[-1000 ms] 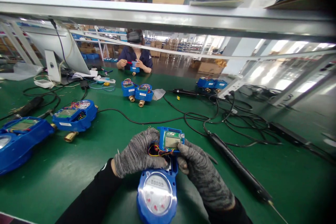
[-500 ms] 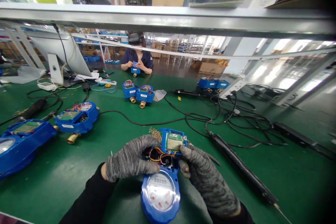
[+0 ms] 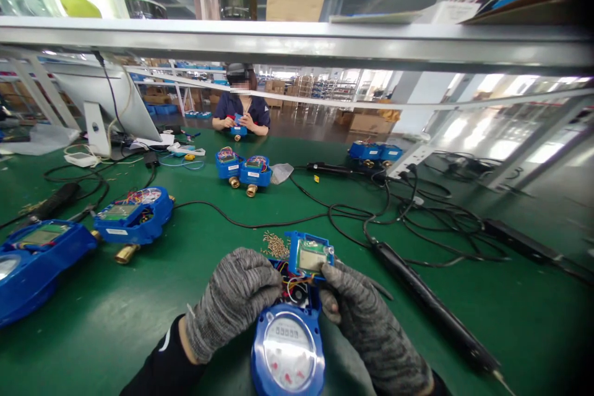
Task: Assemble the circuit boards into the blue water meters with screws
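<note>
A blue meter (image 3: 288, 346) with a round clear dial lies at the front centre, its wiring compartment uncovered. My right hand (image 3: 371, 315), in a grey knitted glove, grips the blue display module (image 3: 310, 257) by its right edge, tilted above the compartment. Coloured wires (image 3: 297, 288) run beneath the module. My left hand (image 3: 236, 297), gloved alike, has its fingers pinched together at the compartment's left side; what they hold, if anything, is hidden. A pile of small brass screws (image 3: 275, 245) lies just behind.
Two blue meters (image 3: 134, 216) (image 3: 44, 260) lie at left, more stand farther back. A black electric screwdriver (image 3: 431, 309) lies at right among cables (image 3: 352, 213). A shelf (image 3: 297, 40) crosses overhead. Across the table a person (image 3: 241, 105) holds a blue meter.
My left hand's thumb has drawn back from the dial's top edge, and its fingers have closed at the wires. The display module appears slightly lower and farther right, still in my right hand.
</note>
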